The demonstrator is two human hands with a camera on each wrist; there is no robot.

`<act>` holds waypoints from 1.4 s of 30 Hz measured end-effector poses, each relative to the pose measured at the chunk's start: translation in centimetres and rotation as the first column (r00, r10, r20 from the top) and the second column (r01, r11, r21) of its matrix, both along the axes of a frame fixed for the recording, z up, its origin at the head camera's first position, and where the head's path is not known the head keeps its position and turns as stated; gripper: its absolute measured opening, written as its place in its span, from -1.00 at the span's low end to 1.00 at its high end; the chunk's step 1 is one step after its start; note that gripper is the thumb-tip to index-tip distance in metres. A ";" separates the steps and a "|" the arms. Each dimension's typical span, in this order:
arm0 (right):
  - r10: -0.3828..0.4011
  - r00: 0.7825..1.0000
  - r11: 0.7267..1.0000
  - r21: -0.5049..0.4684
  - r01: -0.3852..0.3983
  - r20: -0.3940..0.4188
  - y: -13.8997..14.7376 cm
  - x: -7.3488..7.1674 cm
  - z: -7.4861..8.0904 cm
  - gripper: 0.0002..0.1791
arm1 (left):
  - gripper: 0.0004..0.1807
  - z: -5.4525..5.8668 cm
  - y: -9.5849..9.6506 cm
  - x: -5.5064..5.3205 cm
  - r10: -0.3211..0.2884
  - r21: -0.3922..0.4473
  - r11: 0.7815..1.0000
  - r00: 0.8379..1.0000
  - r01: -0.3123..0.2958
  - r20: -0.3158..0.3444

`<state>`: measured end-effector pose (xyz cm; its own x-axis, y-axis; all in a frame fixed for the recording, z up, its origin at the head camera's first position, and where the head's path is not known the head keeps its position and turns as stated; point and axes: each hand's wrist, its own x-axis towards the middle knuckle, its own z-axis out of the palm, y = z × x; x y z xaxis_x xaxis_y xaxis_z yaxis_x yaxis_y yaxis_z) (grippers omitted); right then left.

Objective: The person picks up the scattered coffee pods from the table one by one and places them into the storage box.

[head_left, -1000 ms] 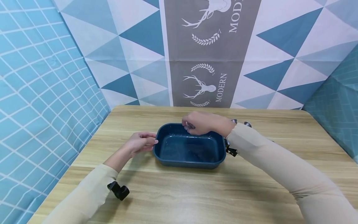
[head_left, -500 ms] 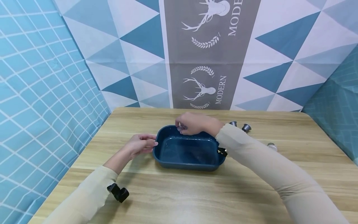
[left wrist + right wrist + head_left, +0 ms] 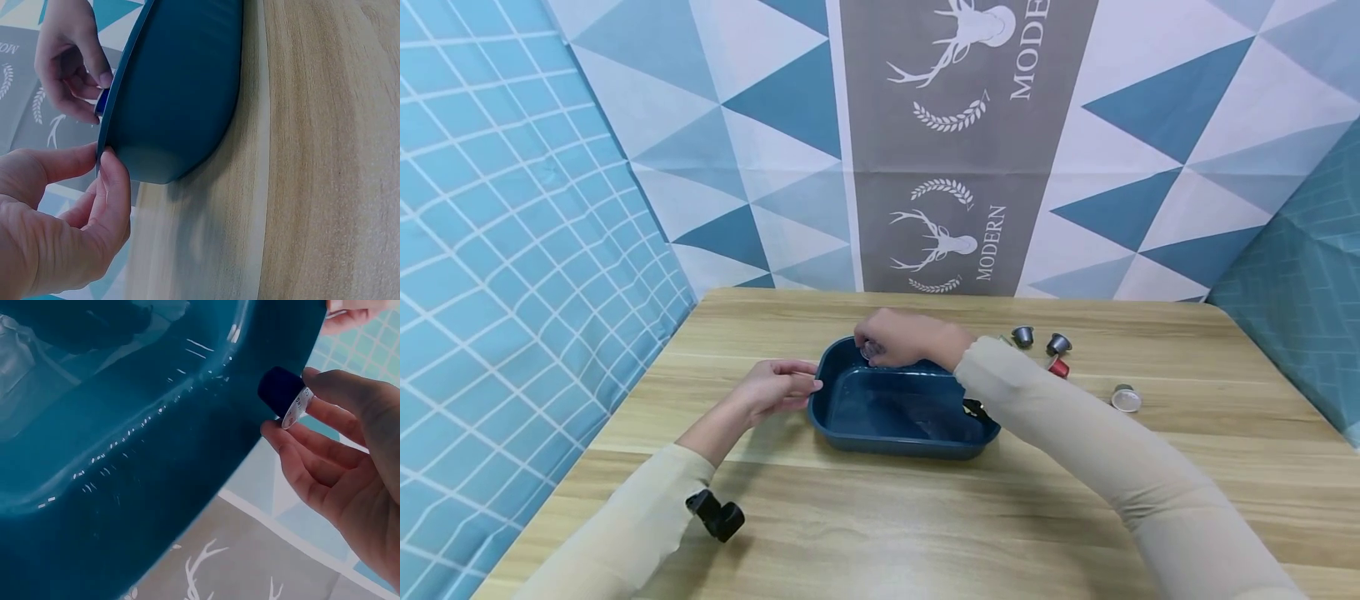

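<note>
A deep blue rectangular tub stands on the wooden table. At its left end my left hand pinches the rim between thumb and fingers, plain in the left wrist view. Over the tub's far left corner, my right hand holds a coffee capsule between thumb and fingertips. In the right wrist view this coffee capsule is dark blue, with a printed white lid edge facing the palm. It is tilted just inside the rim. The visible part of the tub's floor bears no capsules; the right hand and forearm cover part of its right side.
Several other capsules lie on the table right of the tub: two grey ones, a red one and one with a pale lid. Another is mostly behind the right sleeve. A patterned cloth wall stands behind the table.
My right hand has moved left along the tub's far rim with the capsule. Its sleeve has shifted left too, uncovering more capsules on the right. The left hand stays on the rim.
</note>
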<state>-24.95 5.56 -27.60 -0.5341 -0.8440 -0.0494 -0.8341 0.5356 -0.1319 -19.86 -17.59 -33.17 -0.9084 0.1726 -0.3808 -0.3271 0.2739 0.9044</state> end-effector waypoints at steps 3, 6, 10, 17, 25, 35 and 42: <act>0.000 1.000 1.000 0.003 0.000 0.006 -0.4 -0.1 -0.3 -0.73 | -0.48 -0.1 -0.1 -0.1 -0.009 0.010 1.000 1.000 0.009 0.000; -0.002 1.000 1.000 0.010 0.001 0.022 -0.9 -0.2 -0.6 -0.76 | -0.49 0.0 0.0 -0.1 -0.009 0.009 1.000 1.000 0.009 0.000; -0.014 0.999 0.999 0.047 0.012 0.035 -1.7 -0.3 -1.1 -0.80 | -0.48 0.0 0.0 -0.1 -0.023 0.024 0.999 1.000 0.024 -0.003; -0.045 0.998 0.990 0.132 0.041 0.031 -2.7 -0.3 -1.8 -0.83 | -0.46 0.0 0.0 -0.1 -0.040 0.031 0.999 0.999 0.040 -0.003; -0.066 0.998 0.982 0.176 0.065 0.001 -3.4 -0.6 -2.7 -0.80 | -0.46 0.2 0.1 0.0 -0.037 0.028 0.999 0.999 0.037 0.009; -0.084 0.996 0.986 0.142 0.083 0.002 -4.0 -0.4 -3.2 -0.86 | -0.48 0.0 -0.2 0.0 -0.036 0.021 0.999 0.999 0.036 0.008; -0.080 0.997 0.991 0.111 0.078 0.021 -4.2 -0.1 -3.1 -0.86 | -0.48 -0.1 -0.5 0.0 -0.041 0.021 0.999 0.999 0.041 0.007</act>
